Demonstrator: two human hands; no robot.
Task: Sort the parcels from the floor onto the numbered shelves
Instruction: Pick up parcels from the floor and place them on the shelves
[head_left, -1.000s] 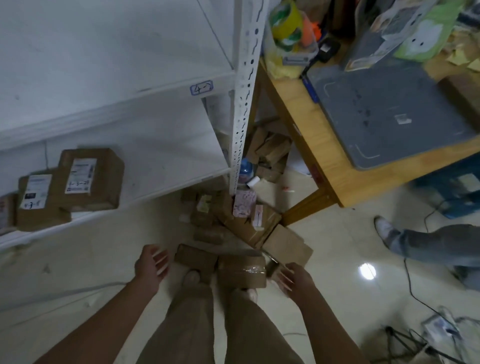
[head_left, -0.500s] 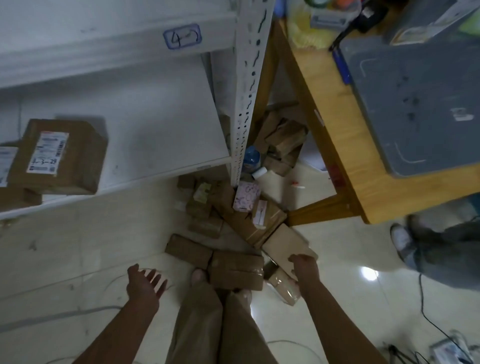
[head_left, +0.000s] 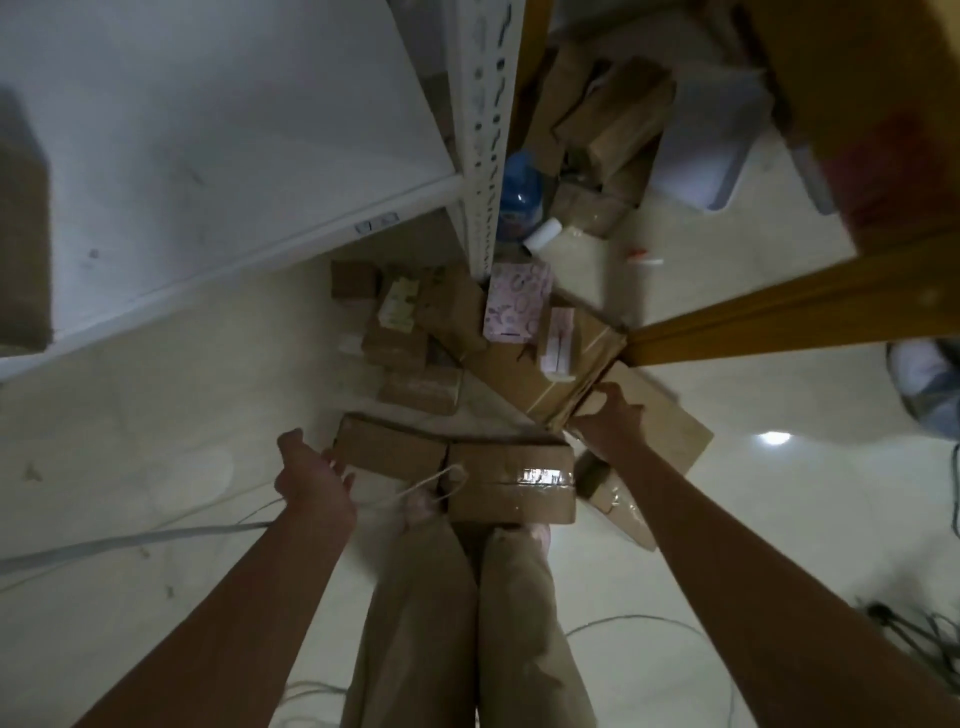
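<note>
Parcels on the floor (head_left: 156, 415), listed outward from the hands.

1. Flat parcel (head_left: 665, 421): one. It lies under the right hand (head_left: 610, 423), which grips its near corner with the fingers bent over the edge and the thumb spread toward the large box. We note plain brown card, thin and wide, lying tilted on the pile.

2. Plain parcel (head_left: 389, 449): one, just beside the left hand (head_left: 311, 478), on its thumb side. That hand is spread and holds nothing. Whether its fingertips touch the parcel we cannot tell. The parcel is brown and oblong.

3. Taped parcel (head_left: 511, 486): one, between the two hands and end to end with the plain parcel. It is brown with glossy clear tape across the top.

4. Small taped parcel (head_left: 615, 501): one, beneath the right wrist and partly hidden by the forearm.

5. Large box (head_left: 519, 374): one, just beyond the right hand and touching the flat parcel. It carries a white label (head_left: 558, 343).

6. Pink packet (head_left: 517, 301): one, patterned, beyond the large box.

7. Small boxes (head_left: 400, 345): we count about four beyond the left hand, though blur makes the number uncertain.

8. Further brown parcels (head_left: 613, 119): a heap far beyond the right hand, under the table (head_left: 779, 312), too blurred to count.

9. Shelf (head_left: 208, 156): white, beyond the left hand, with one brown parcel (head_left: 21, 249) at its far-left edge.

Hands: two.
</note>
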